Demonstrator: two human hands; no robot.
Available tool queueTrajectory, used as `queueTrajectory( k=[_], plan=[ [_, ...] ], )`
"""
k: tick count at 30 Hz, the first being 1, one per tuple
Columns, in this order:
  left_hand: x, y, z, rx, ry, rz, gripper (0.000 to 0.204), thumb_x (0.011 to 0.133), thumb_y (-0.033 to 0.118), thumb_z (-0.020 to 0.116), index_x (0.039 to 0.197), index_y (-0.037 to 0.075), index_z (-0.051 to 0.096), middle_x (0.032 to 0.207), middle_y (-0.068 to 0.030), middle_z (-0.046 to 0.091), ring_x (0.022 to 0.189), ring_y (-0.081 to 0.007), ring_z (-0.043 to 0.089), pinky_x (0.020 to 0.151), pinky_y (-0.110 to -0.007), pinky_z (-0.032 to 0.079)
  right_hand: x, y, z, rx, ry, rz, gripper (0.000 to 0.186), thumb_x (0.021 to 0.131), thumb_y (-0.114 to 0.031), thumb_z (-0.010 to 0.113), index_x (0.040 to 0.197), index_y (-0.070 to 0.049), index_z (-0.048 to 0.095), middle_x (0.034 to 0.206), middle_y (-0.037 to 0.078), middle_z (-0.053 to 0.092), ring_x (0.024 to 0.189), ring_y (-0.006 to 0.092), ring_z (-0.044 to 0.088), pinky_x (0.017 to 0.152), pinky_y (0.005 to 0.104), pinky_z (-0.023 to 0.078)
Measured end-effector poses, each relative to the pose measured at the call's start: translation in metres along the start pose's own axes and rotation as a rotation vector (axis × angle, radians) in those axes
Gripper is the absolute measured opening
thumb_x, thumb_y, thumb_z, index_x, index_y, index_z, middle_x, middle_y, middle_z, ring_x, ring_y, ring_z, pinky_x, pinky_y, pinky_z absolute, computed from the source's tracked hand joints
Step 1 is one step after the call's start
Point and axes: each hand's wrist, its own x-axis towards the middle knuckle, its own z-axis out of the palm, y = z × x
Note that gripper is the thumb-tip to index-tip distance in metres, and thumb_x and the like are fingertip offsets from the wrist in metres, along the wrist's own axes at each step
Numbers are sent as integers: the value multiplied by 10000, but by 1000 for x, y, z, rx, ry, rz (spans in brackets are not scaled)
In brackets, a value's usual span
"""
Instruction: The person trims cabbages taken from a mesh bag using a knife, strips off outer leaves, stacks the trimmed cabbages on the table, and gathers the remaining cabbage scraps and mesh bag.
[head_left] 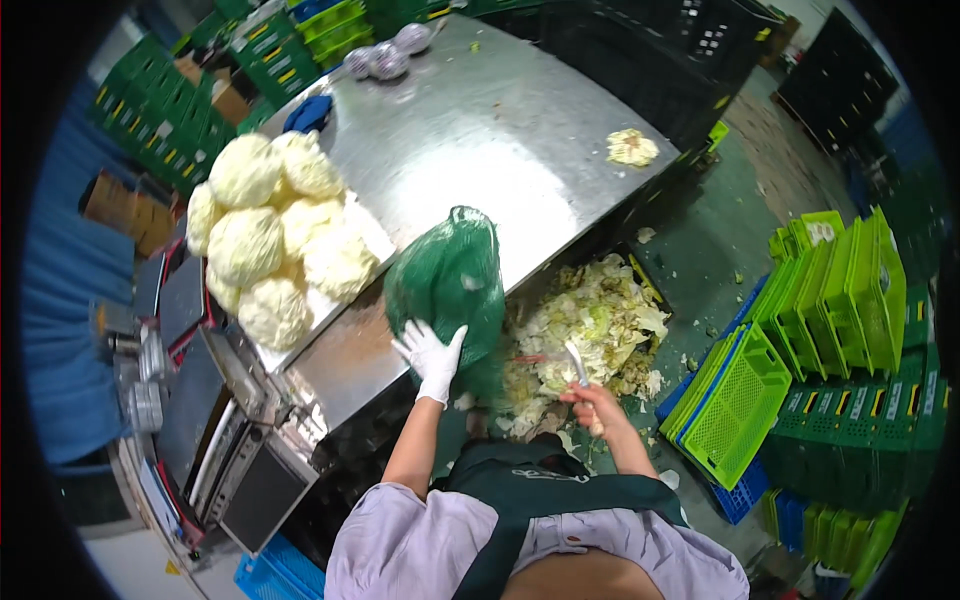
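My left hand [430,357], in a white glove, lies with its fingers spread against a green mesh bag [450,285]. The bag hangs over the near edge of the steel table [440,130] and looks slack. My right hand [597,408] is bare and closed around the pale handle of a knife [577,364], its blade pointing up and away from me. Beyond the knife lies a heap of cabbage trimmings [590,325], low down beside the table. Left of the bag, several pale peeled cabbages [245,245] are piled on a white board [370,235].
A single trimmed piece of cabbage [632,148] lies at the table's right corner. Wrapped purple balls [388,60] and a blue cloth [308,114] are at the back left. Lime-green crates [730,400] stand to the right. A machine with a dark panel [262,495] is at the left.
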Motion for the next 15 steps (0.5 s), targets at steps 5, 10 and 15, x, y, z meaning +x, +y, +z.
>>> queueTrajectory(
  k=[5,10,15],
  plan=[
    [37,48,15,95,64,-143,1021,706,740,372,1314,-73,260,1343,-244,303,1257,-398,249,1042,-535,32,-17,-12,-49,-45,43,-25,206,854,-162,549,1005,-50,463,886,132,601,405,46,334,327,197,256],
    [103,127,26,79,113,-167,1015,699,732,405,1310,-65,264,1321,-240,331,1250,-421,248,1009,-593,62,-13,-23,-116,119,193,-104,172,851,-144,540,976,-53,463,854,159,602,398,63,345,326,204,259],
    [192,192,39,-2,210,-287,973,718,696,426,1327,-41,247,1317,-227,338,1245,-416,259,1007,-597,60,-3,-27,-143,278,282,-161,135,837,-143,533,934,-61,488,817,155,602,389,69,360,317,206,274]
  ],
)
